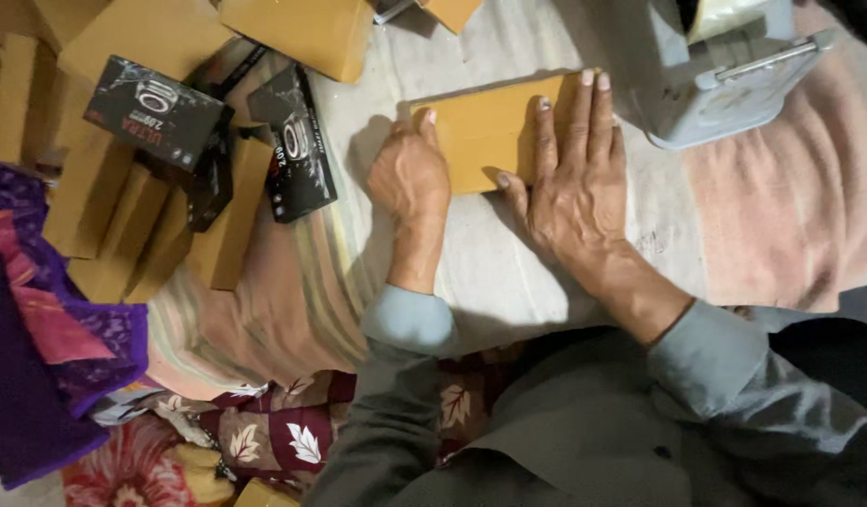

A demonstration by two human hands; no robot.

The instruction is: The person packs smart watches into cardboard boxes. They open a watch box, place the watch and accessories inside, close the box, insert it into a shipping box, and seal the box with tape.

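A flat tan cardboard piece [480,131] lies on a pale cloth in front of me. My left hand [410,174] grips its left edge, fingers curled over it. My right hand [574,169] lies flat on its right part, fingers stretched out and pressing down. Both forearms wear grey-blue sleeves.
Several tan cardboard boxes [123,207] and black printed boxes [156,99] are piled at the left. A grey metal device [715,84] stands at the upper right on a pink blanket [781,207]. Purple fabric [39,329] and patterned cloth [274,432] lie at the lower left.
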